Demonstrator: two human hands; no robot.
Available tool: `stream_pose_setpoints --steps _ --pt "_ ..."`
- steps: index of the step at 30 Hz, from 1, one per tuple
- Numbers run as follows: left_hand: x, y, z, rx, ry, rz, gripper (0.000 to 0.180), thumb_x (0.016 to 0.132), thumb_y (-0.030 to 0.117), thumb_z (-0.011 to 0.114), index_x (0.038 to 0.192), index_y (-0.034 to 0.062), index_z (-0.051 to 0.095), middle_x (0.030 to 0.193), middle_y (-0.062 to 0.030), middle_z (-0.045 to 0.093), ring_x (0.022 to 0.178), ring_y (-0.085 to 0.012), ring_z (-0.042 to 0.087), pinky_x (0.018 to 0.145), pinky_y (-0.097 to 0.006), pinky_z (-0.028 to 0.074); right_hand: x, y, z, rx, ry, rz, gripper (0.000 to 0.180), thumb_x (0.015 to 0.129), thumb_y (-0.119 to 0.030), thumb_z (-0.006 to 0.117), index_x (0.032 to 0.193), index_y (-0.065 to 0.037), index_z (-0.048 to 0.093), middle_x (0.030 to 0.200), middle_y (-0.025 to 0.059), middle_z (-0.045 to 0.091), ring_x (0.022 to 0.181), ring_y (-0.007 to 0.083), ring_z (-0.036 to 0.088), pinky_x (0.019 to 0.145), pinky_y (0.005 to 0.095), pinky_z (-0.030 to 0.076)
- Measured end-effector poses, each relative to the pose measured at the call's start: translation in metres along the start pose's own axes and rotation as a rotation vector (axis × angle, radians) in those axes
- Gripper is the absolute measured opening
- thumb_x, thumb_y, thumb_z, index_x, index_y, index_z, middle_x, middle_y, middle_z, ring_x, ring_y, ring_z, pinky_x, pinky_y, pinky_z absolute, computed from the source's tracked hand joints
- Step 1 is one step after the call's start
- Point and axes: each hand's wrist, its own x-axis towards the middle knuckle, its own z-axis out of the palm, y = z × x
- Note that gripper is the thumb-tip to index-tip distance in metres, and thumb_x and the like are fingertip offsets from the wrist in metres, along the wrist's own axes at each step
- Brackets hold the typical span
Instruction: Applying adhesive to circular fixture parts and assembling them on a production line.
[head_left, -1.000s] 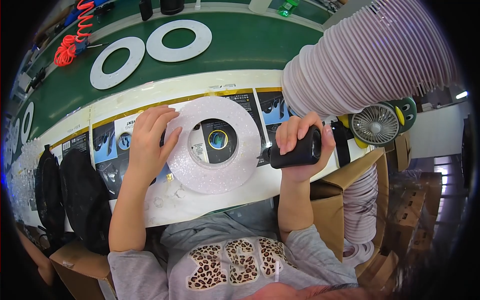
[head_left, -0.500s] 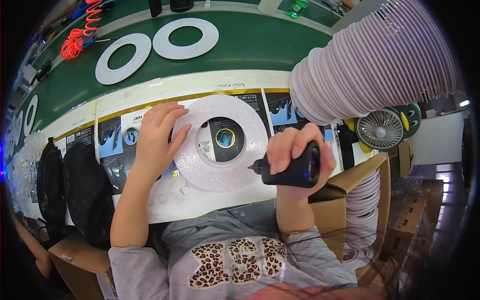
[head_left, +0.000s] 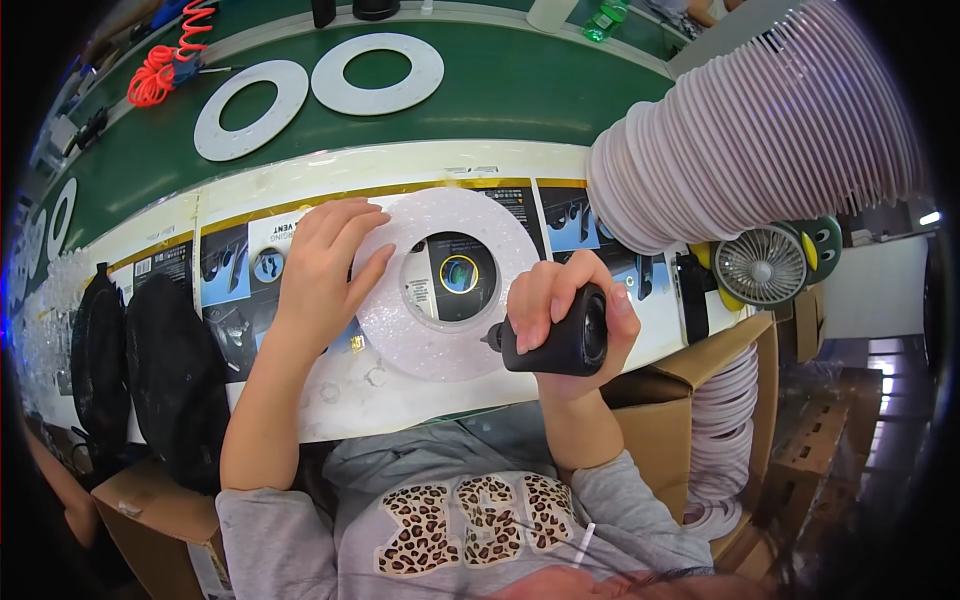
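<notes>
A flat white ring with a glittery surface lies in front of me on printed dark sheets. My left hand rests along its left edge, fingers stretched out and thumb apart. In my right hand is a black squeeze bottle with a thin pointed nozzle, held tilted on its side. The nozzle points left over the ring's lower right part; I cannot tell whether it touches the surface. Through the ring's hole part of the printed sheet shows.
At the right leans a tall stack of white rings, beside a small fan. An open carton holds more rings. Further rings lie on the green belt. Black cloth covers lie left, near an orange coiled hose.
My right hand has moved left with the squeeze bottle, bringing its nozzle further over the ring. The left hand stays at the ring's left edge; the whole view has shifted slightly.
</notes>
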Motion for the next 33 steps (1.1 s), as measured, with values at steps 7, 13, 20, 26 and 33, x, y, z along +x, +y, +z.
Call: stream_pose_setpoints --steps 7,13,20,26,33 --pt "0.0 0.0 -0.001 0.002 0.005 0.005 0.026 0.076 0.011 0.07 0.1 0.0038 0.062 0.105 -0.0109 0.062 0.102 -0.0302 0.057 0.091 -0.041 0.043 0.0 0.002 0.0 -0.01 0.013 -0.002 0.042 0.096 -0.04 0.031 0.076 -0.006 0.043 0.059 0.0102 0.05 0.05 0.0153 0.042 0.05 0.0272 0.037" --pt "0.0 0.0 -0.001 0.0 0.009 0.003 0.026 0.076 0.011 0.071 0.1 0.0039 0.062 0.105 -0.0109 0.062 0.102 -0.03 0.057 0.09 -0.04 0.043 0.001 -0.001 0.002 -0.018 0.044 0.009 0.042 0.096 -0.041 0.03 0.076 -0.006 0.043 0.059 0.0098 0.05 0.05 0.0153 0.043 0.051 0.0273 0.038" --pt "-0.002 -0.001 -0.001 -0.02 -0.03 -0.017 0.026 0.079 0.009 0.068 0.104 0.0034 0.062 0.111 -0.0128 0.06 0.106 -0.0312 0.055 0.093 -0.039 0.042 0.002 -0.001 0.013 0.042 0.057 -0.037 0.041 0.096 -0.04 0.03 0.077 -0.006 0.043 0.059 0.0104 0.05 0.051 0.0168 0.046 0.053 0.0287 0.039" --pt "-0.001 -0.004 0.003 -0.026 0.022 -0.008 0.025 0.077 0.012 0.07 0.099 0.0043 0.062 0.104 -0.011 0.062 0.102 -0.0299 0.057 0.089 -0.04 0.044 0.007 0.011 0.024 0.078 0.014 -0.025 0.041 0.096 -0.04 0.029 0.077 -0.005 0.042 0.059 0.0104 0.049 0.051 0.0174 0.045 0.054 0.0294 0.038" --pt "-0.002 -0.006 0.001 -0.04 0.046 -0.01 0.024 0.078 0.013 0.07 0.099 0.0047 0.062 0.104 -0.0107 0.062 0.101 -0.0298 0.057 0.089 -0.04 0.044 0.011 0.021 0.03 0.113 -0.038 0.027 0.041 0.096 -0.04 0.03 0.077 -0.005 0.043 0.058 0.0102 0.048 0.051 0.0168 0.043 0.053 0.0291 0.038"
